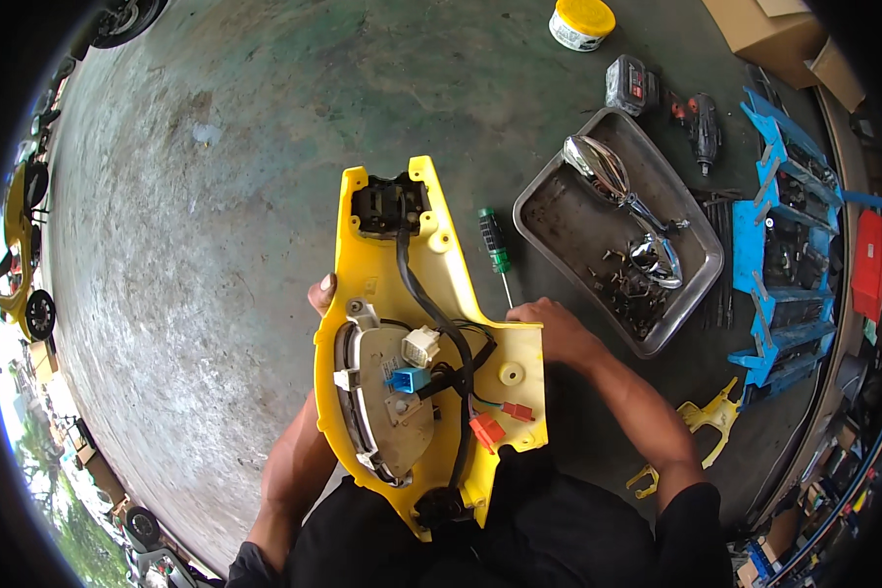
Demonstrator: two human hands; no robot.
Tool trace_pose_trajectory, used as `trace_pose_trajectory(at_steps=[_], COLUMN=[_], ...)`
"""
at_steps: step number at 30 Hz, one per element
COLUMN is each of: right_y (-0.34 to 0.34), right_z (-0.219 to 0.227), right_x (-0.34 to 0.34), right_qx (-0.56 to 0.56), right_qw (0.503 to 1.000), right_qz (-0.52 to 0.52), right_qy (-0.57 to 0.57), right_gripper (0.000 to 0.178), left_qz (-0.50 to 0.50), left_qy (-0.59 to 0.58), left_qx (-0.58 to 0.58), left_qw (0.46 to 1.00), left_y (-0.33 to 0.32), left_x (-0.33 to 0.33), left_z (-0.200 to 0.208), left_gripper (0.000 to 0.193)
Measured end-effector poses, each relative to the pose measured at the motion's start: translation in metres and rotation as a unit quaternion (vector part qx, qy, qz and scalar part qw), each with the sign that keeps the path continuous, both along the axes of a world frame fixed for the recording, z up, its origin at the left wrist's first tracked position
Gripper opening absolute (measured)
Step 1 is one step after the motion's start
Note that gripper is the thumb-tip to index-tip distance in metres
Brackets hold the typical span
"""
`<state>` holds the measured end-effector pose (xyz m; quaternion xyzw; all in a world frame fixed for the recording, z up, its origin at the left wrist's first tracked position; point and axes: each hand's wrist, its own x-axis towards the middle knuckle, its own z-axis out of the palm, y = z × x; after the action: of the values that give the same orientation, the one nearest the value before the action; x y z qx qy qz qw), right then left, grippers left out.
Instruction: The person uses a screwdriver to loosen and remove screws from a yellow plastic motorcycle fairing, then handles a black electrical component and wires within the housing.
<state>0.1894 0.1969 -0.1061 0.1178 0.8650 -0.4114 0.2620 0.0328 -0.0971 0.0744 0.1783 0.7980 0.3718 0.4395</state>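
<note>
A yellow scooter handlebar cover is held inner side up in front of me. Fixed in it is the back of a speedometer unit. A black wiring harness runs along it, with a white connector, a blue connector and red connectors. My left hand is closed round the left edge; only a fingertip shows, the rest is hidden beneath. At the right edge my right hand grips the cover, its fingers partly hidden. A green-and-black screwdriver lies close by, its tip near my right hand.
To the right stands a metal tray with chrome mirrors and loose screws. Beyond are a blue toolbox, a power driver, a battery, a yellow-lidded tub and a yellow bracket-like part.
</note>
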Motion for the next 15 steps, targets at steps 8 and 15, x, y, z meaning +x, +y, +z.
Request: trace_pose_trajectory(at_steps=[8, 15], right_y=[0.093, 0.081], right_z=[-0.028, -0.051], right_x=[-0.044, -0.073], right_qx=[0.13, 0.217], right_qw=[0.94, 0.938], right_qz=[-0.25, -0.205], right_qy=[0.191, 0.175], right_gripper=[0.019, 0.023], left_qz=[0.187, 0.257], left_qy=[-0.428, -0.561], left_qx=[0.244, 0.318], left_qw=[0.85, 0.719], left_y=[0.088, 0.094], left_x=[0.007, 0.016], left_z=[-0.087, -0.11], left_gripper=[0.045, 0.05])
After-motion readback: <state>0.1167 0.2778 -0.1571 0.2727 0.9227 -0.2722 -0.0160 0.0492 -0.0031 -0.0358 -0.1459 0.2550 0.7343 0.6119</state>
